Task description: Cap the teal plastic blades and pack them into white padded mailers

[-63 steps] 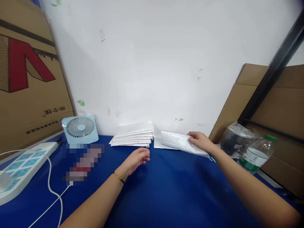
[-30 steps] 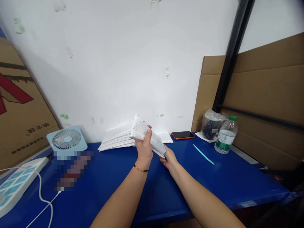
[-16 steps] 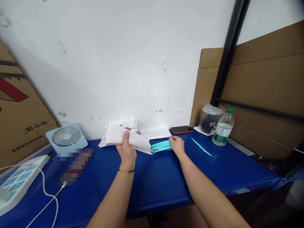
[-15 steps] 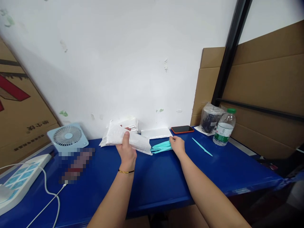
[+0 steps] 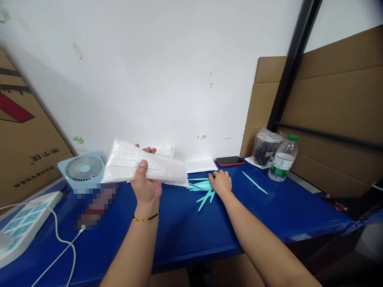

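Observation:
My left hand (image 5: 146, 185) grips a white plastic mailing bag (image 5: 149, 165) around its middle, thumb on the front and fingertips behind. The bag is raised above the table, its narrow end pointing right. Under my right hand (image 5: 220, 182) lies a pile of slim turquoise eyebrow razors (image 5: 201, 185), fanned out on the table. My right fingers are bent over their right ends, and the fingertips are partly hidden. The bag's right end meets the pile's left tips in view. Farther right, a single turquoise eyebrow razor (image 5: 254, 182) lies apart.
Behind the bag are a white packet (image 5: 202, 165) and another white bag (image 5: 166, 151), by the wall. A phone (image 5: 229, 161), a bottle (image 5: 282, 159) and a wrapped dark container (image 5: 265, 149) stand right. A fan (image 5: 85, 169), power strip (image 5: 26, 227) and cable (image 5: 58, 235) are left.
My left hand has moved left and toward me with the mailing bag. The eyebrow razors, a tight bundle before, now lie spread out beneath my right hand.

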Demonstrator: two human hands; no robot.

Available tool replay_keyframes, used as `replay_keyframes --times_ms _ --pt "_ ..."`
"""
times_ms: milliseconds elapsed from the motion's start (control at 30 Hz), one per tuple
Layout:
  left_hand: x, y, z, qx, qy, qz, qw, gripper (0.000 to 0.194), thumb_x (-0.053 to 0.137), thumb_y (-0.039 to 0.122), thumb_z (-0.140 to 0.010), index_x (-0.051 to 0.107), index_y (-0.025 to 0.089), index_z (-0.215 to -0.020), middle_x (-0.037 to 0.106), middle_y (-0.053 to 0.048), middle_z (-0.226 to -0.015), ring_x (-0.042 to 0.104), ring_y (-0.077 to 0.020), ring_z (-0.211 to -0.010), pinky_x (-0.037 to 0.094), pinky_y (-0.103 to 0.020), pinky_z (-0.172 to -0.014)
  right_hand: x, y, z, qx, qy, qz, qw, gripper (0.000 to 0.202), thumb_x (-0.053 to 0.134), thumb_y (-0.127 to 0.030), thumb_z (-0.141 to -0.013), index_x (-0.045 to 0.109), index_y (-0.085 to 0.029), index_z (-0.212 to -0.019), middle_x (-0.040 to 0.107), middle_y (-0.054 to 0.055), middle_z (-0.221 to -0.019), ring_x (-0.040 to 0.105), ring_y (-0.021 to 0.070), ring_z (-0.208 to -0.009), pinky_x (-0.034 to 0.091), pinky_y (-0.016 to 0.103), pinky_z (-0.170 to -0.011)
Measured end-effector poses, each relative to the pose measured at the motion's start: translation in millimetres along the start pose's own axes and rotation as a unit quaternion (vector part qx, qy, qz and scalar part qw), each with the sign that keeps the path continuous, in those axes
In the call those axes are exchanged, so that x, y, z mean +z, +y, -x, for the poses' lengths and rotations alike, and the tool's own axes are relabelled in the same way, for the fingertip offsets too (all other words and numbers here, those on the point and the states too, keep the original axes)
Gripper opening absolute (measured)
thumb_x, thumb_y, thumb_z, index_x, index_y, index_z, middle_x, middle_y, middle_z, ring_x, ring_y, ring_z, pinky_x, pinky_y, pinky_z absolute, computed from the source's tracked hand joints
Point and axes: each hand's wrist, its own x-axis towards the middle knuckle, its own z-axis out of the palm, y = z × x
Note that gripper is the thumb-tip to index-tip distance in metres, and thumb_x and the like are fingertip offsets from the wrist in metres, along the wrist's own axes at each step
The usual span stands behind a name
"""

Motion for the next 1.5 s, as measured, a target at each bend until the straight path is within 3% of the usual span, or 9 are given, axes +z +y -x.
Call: replay_keyframes --times_ms 400,533,600,733,867,967,1133,1300,1500 --pt "-42.5 -5 -29 0.015 0.064 0.023 0.998 0.031 0.044 0.038 -0.077 0.052 0.022 -0.102 0.058 0.000 -0.096 0.056 -0.0148 -0.097 0.041 -0.032 -0.096 3 1 -1 -0.002 0.003 0.005 1.000 0.039 0.035 -0.048 -0.087 0.061 -0.021 -0.077 0.054 0.009 -0.094 0.042 0.0255 -0.094 0.031 0.037 -0.076" --pt "-47.7 -8 -19 0.047 -0.044 -0.186 0.981 0.044 0.055 0.037 -0.076 0.046 0.022 -0.116 0.059 -0.003 -0.100 0.057 -0.0174 -0.093 0.045 -0.034 -0.088 4 1 0 -0.003 0.010 0.009 1.000 0.038 0.036 -0.047 -0.086 0.061 -0.021 -0.078 0.054 0.009 -0.095 0.042 0.0261 -0.096 0.032 0.038 -0.076" --pt "-50.4 -14 -13 0.029 -0.194 -0.335 0.921 0.050 0.059 0.037 -0.073 0.046 0.021 -0.118 0.060 -0.005 -0.101 0.058 -0.0193 -0.091 0.046 -0.034 -0.084 4 1 0 -0.003 0.003 0.001 1.000 0.039 0.036 -0.048 -0.086 0.062 -0.021 -0.077 0.054 0.009 -0.095 0.042 0.0262 -0.096 0.032 0.038 -0.077" --pt "-61.8 -39 2 -0.002 -0.454 -0.526 0.719 0.058 0.059 0.042 -0.071 0.045 0.022 -0.124 0.055 -0.008 -0.117 0.053 -0.0245 -0.103 0.040 -0.037 -0.091 -4 4 -5 0.000 -0.034 -0.046 0.998 0.044 0.034 -0.052 -0.086 0.064 -0.021 -0.078 0.056 0.010 -0.097 0.043 0.0288 -0.100 0.032 0.043 -0.081" --pt "-83.5 -63 21 -0.032 -0.527 -0.611 0.589 0.096 0.062 0.064 -0.060 0.025 0.022 -0.139 0.034 -0.013 -0.139 0.029 -0.0340 -0.128 0.023 -0.049 -0.104 -23 15 -16 -0.042 -0.081 -0.101 0.991 0.042 0.031 -0.050 -0.088 0.064 -0.026 -0.098 0.057 0.007 -0.109 0.044 0.0281 -0.107 0.032 0.046 -0.088" --pt "-99.2 -71 28 -0.053 -0.591 -0.592 0.545 0.072 0.040 0.064 -0.078 0.020 0.032 -0.139 0.023 -0.006 -0.146 0.016 -0.0292 -0.134 0.013 -0.052 -0.106 -35 29 -23 -0.172 -0.181 -0.141 0.958 0.045 0.053 -0.055 -0.075 0.056 -0.034 -0.115 0.051 0.001 -0.125 0.040 0.0251 -0.118 0.029 0.040 -0.097" --pt "-116.0 -87 17 -0.092 -0.585 -0.596 0.541 0.049 0.020 0.051 -0.091 0.024 0.037 -0.137 0.023 -0.001 -0.146 0.017 -0.0243 -0.134 0.015 -0.051 -0.105 -39 44 -22 -0.287 -0.350 -0.194 0.870 0.082 0.074 -0.053 -0.052 0.048 -0.031 -0.127 0.035 0.006 -0.140 0.021 0.0315 -0.132 0.020 0.045 -0.105" --pt "-115.7 -99 6 -0.083 -0.529 -0.621 0.573 0.052 0.031 0.052 -0.087 0.033 0.030 -0.135 0.032 -0.007 -0.142 0.026 -0.0264 -0.130 0.018 -0.052 -0.104 -47 39 -5 -0.302 -0.372 -0.231 0.847 0.065 0.072 -0.049 -0.059 0.056 -0.031 -0.119 0.042 0.005 -0.136 0.020 0.0295 -0.133 0.020 0.046 -0.105" --pt "-71.8 -107 14 -0.041 -0.524 -0.548 0.650 0.034 0.044 0.039 -0.085 0.056 0.024 -0.113 0.058 -0.005 -0.111 0.049 -0.0189 -0.106 0.036 -0.032 -0.093 -56 32 -10 -0.298 -0.326 -0.252 0.861 0.045 0.065 -0.045 -0.069 0.063 -0.026 -0.109 0.053 0.007 -0.123 0.044 0.0255 -0.117 0.038 0.035 -0.092"
